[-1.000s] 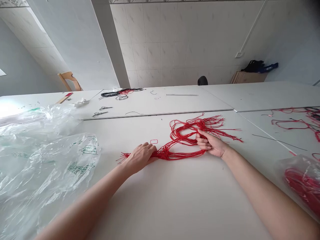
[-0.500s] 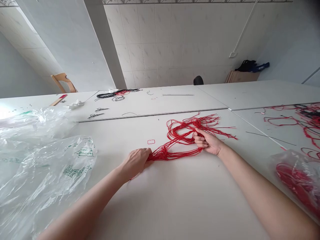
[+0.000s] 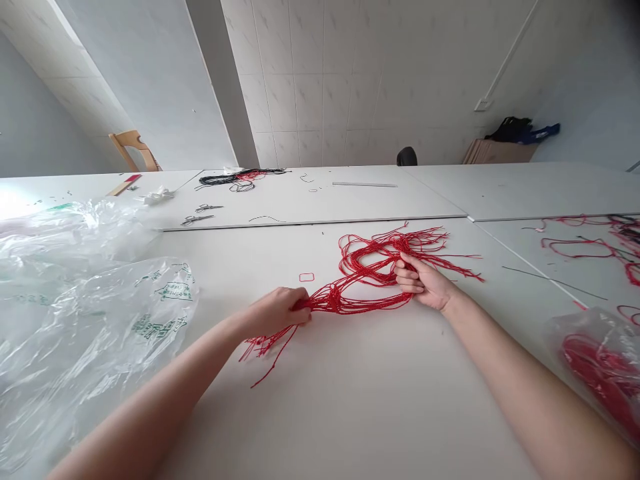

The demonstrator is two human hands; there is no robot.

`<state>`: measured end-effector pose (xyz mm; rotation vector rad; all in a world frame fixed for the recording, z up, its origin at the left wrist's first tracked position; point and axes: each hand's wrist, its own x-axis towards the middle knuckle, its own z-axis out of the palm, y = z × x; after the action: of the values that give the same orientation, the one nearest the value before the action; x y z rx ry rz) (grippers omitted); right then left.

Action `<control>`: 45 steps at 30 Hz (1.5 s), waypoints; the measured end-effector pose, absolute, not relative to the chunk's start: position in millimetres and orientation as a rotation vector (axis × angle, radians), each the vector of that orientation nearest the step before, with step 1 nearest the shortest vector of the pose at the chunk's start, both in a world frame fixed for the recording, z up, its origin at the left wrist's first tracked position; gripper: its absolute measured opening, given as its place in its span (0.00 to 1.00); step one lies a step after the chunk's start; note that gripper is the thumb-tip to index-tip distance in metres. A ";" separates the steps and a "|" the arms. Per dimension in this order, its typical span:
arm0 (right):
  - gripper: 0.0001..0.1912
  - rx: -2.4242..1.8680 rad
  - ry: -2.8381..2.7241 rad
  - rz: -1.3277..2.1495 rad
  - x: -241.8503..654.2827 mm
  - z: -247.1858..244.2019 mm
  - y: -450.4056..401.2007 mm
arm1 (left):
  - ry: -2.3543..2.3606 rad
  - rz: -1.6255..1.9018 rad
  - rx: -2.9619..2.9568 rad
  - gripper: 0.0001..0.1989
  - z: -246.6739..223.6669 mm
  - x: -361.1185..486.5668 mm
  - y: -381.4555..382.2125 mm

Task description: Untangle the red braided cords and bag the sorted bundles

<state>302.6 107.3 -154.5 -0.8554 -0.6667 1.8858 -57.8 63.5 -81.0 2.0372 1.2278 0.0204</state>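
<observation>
A bundle of thin red cords point(image 3: 336, 299) stretches between my two hands over the white table. My left hand point(image 3: 283, 311) is closed round its left part, and loose cord ends hang out below the palm. Around the right part my right hand point(image 3: 423, 283) has its fingers curled, with the thumb on top. Beyond the right hand the cords form a loop and fan out in frayed-looking ends on the tabletop. A small red rounded rectangle point(image 3: 307, 277) lies above the left hand.
Clear plastic bags point(image 3: 100, 333) cover the left side. A plastic bag with red cords point(image 3: 600, 373) is at the right edge, below more red and black cords point(image 3: 585, 245). Scissors point(image 3: 197, 219), black cords point(image 3: 220, 179) and a clear strip point(image 3: 365, 185) lie further back.
The cord ends below my left hand now show and hang loose, and its thumb is visible under the bundle. My right hand keeps its hold. The whole view has shifted slightly.
</observation>
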 end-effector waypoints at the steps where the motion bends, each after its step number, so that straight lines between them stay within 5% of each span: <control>1: 0.22 -0.852 -0.659 1.882 303.0 -154.0 107.4 | 1.163 0.028 1.951 0.09 -79.2 -58.9 65.0; 12: 0.23 -0.805 -0.629 1.829 328.6 -119.7 102.8 | 0.905 0.050 1.549 0.23 -75.5 -69.5 72.1; 26: 0.25 -0.930 -0.797 1.738 359.3 -94.0 85.0 | 0.933 0.065 1.615 0.23 -56.3 -77.6 68.7; 45: 0.23 -0.943 -0.975 1.332 293.7 8.9 17.3 | 1.206 0.089 1.873 0.28 -64.0 -84.4 80.1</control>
<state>293.7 17.3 8.9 -0.9427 -0.9749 1.3316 -84.4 80.1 -64.0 1.8729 1.2057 0.0887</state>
